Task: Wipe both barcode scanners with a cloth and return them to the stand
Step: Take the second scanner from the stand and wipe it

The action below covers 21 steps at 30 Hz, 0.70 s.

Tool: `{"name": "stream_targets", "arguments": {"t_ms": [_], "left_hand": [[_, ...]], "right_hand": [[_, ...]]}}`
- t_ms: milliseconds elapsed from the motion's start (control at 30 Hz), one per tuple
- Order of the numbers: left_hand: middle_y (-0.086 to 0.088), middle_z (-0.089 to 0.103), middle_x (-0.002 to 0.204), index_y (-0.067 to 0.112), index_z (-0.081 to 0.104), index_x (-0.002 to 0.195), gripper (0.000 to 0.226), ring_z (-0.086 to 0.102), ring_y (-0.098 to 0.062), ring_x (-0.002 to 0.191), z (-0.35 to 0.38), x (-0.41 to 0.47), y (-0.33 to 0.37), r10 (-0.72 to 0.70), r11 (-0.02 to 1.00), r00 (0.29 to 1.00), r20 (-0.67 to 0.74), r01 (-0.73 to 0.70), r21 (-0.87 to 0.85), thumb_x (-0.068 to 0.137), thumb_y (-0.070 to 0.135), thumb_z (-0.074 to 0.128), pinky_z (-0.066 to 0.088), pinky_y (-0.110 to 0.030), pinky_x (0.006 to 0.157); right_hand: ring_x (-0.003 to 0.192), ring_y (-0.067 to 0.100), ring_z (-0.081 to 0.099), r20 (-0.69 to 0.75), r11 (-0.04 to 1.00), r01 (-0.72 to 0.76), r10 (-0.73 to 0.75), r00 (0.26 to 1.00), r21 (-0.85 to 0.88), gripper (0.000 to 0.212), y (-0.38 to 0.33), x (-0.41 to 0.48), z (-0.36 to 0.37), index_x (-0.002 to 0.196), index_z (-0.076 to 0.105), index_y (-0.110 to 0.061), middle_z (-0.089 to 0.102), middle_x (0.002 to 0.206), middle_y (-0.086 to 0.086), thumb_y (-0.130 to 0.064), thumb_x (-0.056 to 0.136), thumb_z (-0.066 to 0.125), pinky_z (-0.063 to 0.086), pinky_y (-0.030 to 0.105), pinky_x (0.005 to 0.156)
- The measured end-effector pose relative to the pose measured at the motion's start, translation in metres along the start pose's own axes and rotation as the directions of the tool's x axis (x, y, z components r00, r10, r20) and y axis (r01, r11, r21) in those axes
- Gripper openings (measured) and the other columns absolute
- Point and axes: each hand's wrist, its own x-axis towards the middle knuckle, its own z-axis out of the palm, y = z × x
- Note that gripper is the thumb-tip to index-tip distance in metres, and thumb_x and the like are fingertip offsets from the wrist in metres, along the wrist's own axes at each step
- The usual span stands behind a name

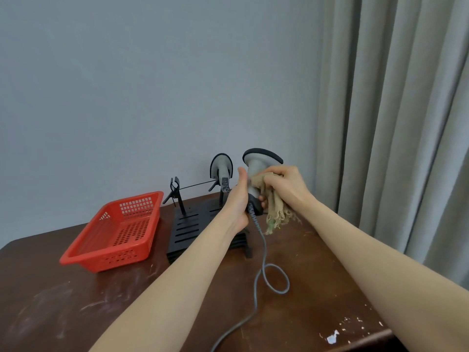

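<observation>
- The left hand (237, 199) grips the lower handle of the held scanner (258, 165), fingers curled around it and the thumb pointing up along its side.
- This scanner is upright in the air above the far part of the counter (304, 313), in front of the stand, with its wide grey head on top.
- The right hand (284, 184) clutches a bunched beige cloth (275, 212) and presses it against the scanner's neck; the frayed end of the cloth hangs down below the hand.
- A grey cable (264, 273) drops from the handle, makes a loop on the counter and runs off towards the near edge.
- The second scanner (221, 168) sits on the right post of the black stand (187, 224), which stands near the far edge.
- A red plastic basket (119, 232) lies just beside the stand on its left, towards the far left corner.
- A grey curtain (406, 123) hangs past the right edge.
</observation>
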Motion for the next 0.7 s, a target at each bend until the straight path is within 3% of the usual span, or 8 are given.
{"name": "stream_targets", "arguments": {"t_ms": [67, 167, 233, 333, 433, 467, 600, 700], "left_hand": [[-0.006, 0.052, 0.055, 0.006, 0.064, 0.095, 0.065, 0.046, -0.015, 0.044, -0.002, 0.000, 0.001, -0.014, 0.997, 1.000, 0.015, 0.015, -0.074, 0.093, 0.062, 0.034, 0.042, -0.024, 0.043], [-0.005, 0.053, 0.067, 0.003, 0.060, 0.095, 0.060, 0.044, -0.011, 0.043, -0.004, -0.001, 0.000, -0.020, 0.990, 0.999, 0.029, 0.023, -0.142, 0.095, 0.057, 0.033, 0.039, -0.020, 0.040], [-0.006, 0.052, 0.069, 0.002, 0.059, 0.093, 0.059, 0.044, -0.011, 0.042, -0.004, 0.000, 0.002, -0.012, 0.988, 1.000, 0.025, 0.016, -0.156, 0.096, 0.056, 0.033, 0.039, -0.020, 0.039], [-0.006, 0.050, 0.066, 0.004, 0.059, 0.095, 0.059, 0.045, -0.012, 0.041, -0.005, 0.001, 0.002, -0.018, 0.988, 1.000, 0.019, 0.020, -0.156, 0.097, 0.056, 0.032, 0.040, -0.020, 0.038], [-0.007, 0.051, 0.060, 0.005, 0.061, 0.097, 0.060, 0.044, -0.014, 0.042, -0.007, 0.002, -0.002, -0.017, 0.990, 1.000, 0.003, 0.017, -0.138, 0.097, 0.056, 0.030, 0.040, -0.020, 0.038], [-0.007, 0.052, 0.057, 0.004, 0.062, 0.096, 0.060, 0.044, -0.014, 0.042, -0.008, 0.002, -0.003, -0.009, 0.992, 1.000, -0.002, 0.008, -0.129, 0.097, 0.055, 0.029, 0.040, -0.021, 0.039], [-0.007, 0.052, 0.054, 0.004, 0.063, 0.093, 0.061, 0.045, -0.016, 0.043, -0.009, 0.004, -0.008, 0.012, 0.999, 0.999, -0.031, -0.013, -0.034, 0.098, 0.054, 0.028, 0.040, -0.023, 0.041], [-0.010, 0.052, 0.062, 0.006, 0.062, 0.090, 0.057, 0.045, -0.016, 0.045, -0.004, 0.001, -0.010, 0.015, 0.999, 1.000, -0.022, -0.014, 0.029, 0.099, 0.052, 0.030, 0.040, -0.024, 0.042]], "right_hand": [[0.057, 0.033, 0.062, -0.075, 1.000, 0.000, -0.002, 0.997, -0.026, 0.018, 0.002, 0.008, 0.000, 0.078, 0.070, -0.005, 0.061, 0.061, 0.010, 0.000, 0.076, 0.053, 0.058, 0.051, 0.063], [0.084, 0.021, 0.066, -0.244, 0.959, 0.071, -0.140, 0.960, -0.273, 0.029, 0.006, 0.022, -0.006, 0.080, 0.071, -0.028, 0.068, 0.077, -0.004, -0.005, 0.075, 0.054, 0.055, 0.036, 0.083], [0.090, 0.019, 0.065, -0.253, 0.951, 0.085, -0.165, 0.953, -0.299, 0.032, 0.010, 0.025, -0.005, 0.088, 0.073, -0.029, 0.070, 0.087, -0.002, -0.006, 0.075, 0.054, 0.053, 0.034, 0.086], [0.079, 0.024, 0.068, -0.216, 0.980, 0.067, -0.107, 0.970, -0.185, 0.034, 0.011, 0.018, -0.003, 0.089, 0.072, -0.026, 0.070, 0.081, 0.005, -0.002, 0.076, 0.054, 0.057, 0.039, 0.080], [0.053, 0.032, 0.062, -0.012, 0.993, -0.042, 0.043, 0.999, 0.108, 0.028, 0.008, 0.006, 0.001, 0.088, 0.071, -0.005, 0.060, 0.059, 0.019, 0.009, 0.079, 0.048, 0.058, 0.048, 0.060], [0.051, 0.032, 0.060, 0.041, 0.993, -0.049, 0.044, 0.998, 0.108, 0.027, 0.008, 0.004, 0.001, 0.088, 0.070, -0.001, 0.058, 0.056, 0.020, 0.010, 0.078, 0.048, 0.057, 0.051, 0.059], [0.055, 0.035, 0.063, 0.007, 1.000, -0.016, 0.016, 1.000, -0.022, 0.027, 0.010, 0.007, 0.000, 0.084, 0.072, -0.010, 0.064, 0.062, 0.019, 0.004, 0.077, 0.051, 0.057, 0.054, 0.060], [0.088, 0.020, 0.066, -0.188, 0.927, 0.074, -0.152, 0.970, -0.368, 0.030, 0.007, 0.021, -0.003, 0.093, 0.073, -0.033, 0.070, 0.094, -0.001, -0.014, 0.077, 0.058, 0.055, 0.038, 0.083]]}}
